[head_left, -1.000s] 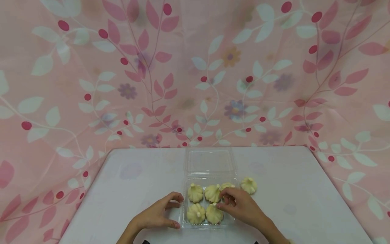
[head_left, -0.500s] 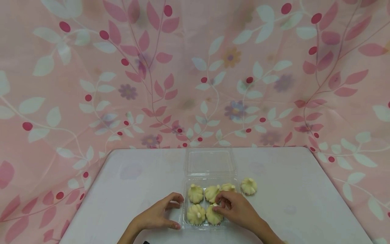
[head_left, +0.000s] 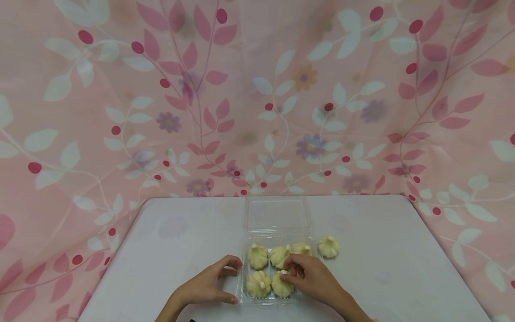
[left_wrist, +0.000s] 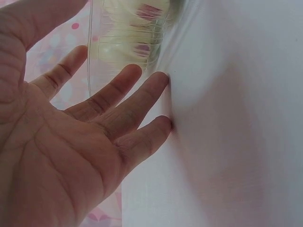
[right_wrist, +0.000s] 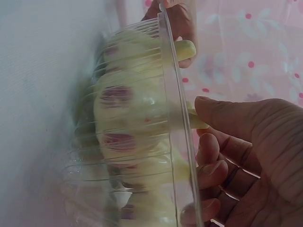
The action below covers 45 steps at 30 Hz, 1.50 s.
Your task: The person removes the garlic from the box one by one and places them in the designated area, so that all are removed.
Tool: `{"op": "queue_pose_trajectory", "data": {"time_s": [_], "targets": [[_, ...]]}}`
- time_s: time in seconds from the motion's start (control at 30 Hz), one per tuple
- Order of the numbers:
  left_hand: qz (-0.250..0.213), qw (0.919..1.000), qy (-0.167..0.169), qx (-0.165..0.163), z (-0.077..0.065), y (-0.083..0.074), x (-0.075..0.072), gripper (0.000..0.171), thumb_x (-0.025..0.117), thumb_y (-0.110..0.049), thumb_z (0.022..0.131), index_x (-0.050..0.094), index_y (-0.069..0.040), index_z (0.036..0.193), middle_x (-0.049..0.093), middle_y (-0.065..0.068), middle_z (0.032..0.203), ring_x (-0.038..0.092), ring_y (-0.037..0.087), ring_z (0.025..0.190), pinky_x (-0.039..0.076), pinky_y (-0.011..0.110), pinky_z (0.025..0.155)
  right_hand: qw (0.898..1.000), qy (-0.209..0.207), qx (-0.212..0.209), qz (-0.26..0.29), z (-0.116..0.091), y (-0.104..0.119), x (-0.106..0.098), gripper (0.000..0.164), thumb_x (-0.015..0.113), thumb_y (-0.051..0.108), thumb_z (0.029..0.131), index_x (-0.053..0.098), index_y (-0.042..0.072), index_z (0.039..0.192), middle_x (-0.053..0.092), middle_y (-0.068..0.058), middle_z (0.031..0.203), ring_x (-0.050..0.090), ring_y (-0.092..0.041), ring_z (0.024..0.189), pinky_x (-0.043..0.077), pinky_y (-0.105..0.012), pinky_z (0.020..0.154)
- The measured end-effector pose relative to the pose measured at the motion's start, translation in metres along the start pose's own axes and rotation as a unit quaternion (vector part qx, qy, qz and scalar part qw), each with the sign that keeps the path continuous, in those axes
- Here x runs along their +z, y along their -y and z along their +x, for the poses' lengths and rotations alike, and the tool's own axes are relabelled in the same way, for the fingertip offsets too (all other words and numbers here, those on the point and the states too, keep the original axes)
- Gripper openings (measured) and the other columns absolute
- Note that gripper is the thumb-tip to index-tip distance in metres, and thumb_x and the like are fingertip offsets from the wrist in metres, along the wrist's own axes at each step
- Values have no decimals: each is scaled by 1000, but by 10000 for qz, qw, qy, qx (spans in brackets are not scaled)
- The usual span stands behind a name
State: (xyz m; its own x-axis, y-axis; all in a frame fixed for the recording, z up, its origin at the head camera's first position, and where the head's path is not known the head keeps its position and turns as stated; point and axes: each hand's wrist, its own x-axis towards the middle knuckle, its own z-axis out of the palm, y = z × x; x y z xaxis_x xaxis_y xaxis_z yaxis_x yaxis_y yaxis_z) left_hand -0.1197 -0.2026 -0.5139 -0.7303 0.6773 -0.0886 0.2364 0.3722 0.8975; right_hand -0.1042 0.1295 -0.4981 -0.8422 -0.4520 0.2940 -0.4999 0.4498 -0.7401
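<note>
A clear plastic clamshell box point(head_left: 243, 293) lies with its lid back, holding several pale garlic bulbs point(head_left: 257, 256) with stems upward. My right hand point(head_left: 318, 275) reaches over the box's right side, and its thumb and index finger pinch the stem of the front middle garlic bulb point(head_left: 281, 286). In the right wrist view the thumb lies against that stem point(right_wrist: 200, 123); the other fingers curl beside the box wall. My left hand point(head_left: 207, 281) stands at the box's left side, fingers spread and holding nothing. Its fingertips touch the table in the left wrist view.
One loose garlic bulb point(head_left: 328, 247) sits on the table right of the box. The transparent lid point(head_left: 277, 214) lies toward the back of the white table point(head_left: 193, 232). A pink floral curtain point(head_left: 249, 89) hangs behind the table.
My right hand has shifted slightly left, its thumb and index finger coming onto the front middle bulb's stem. The left hand and the box have stayed in place.
</note>
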Motion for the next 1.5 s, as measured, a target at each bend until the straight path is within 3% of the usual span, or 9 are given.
{"op": "queue_pose_trajectory", "data": {"time_s": [0.5, 0.83, 1.13, 1.5], "targets": [[-18, 10000, -11, 86, 1, 0, 0, 79, 86, -24, 77, 40, -9, 140, 48, 12, 136, 54, 24, 124, 42, 40, 107, 9996, 16, -206, 214, -3, -1, -3, 15, 77, 23, 87, 63, 24, 89, 52, 18, 71, 44, 3, 58, 42, -17, 47], [-156, 9998, -4, -87, 1, -6, 1, 78, 86, -21, 77, 41, -9, 139, 48, 11, 136, 53, 29, 125, 41, 47, 107, 9987, -181, -408, 264, -4, -2, -8, 17, 78, 20, 86, 62, 23, 91, 51, 18, 71, 44, 3, 60, 41, -16, 47], [-158, 9998, -4, -122, 1, -6, 1, 78, 86, -21, 78, 41, -9, 140, 48, 11, 136, 53, 28, 125, 41, 46, 107, 9974, -269, -482, 466, -7, 2, -18, 15, 77, 20, 88, 63, 23, 94, 53, 15, 73, 47, -1, 61, 44, -18, 48], [-113, 9998, -17, -148, 1, -5, 0, 78, 87, -22, 77, 41, -10, 139, 49, 10, 136, 53, 27, 124, 42, 43, 107, 9973, -494, -270, 480, -8, 9, -35, 17, 78, 22, 86, 63, 24, 92, 53, 14, 70, 45, -1, 57, 42, -19, 46]]}}
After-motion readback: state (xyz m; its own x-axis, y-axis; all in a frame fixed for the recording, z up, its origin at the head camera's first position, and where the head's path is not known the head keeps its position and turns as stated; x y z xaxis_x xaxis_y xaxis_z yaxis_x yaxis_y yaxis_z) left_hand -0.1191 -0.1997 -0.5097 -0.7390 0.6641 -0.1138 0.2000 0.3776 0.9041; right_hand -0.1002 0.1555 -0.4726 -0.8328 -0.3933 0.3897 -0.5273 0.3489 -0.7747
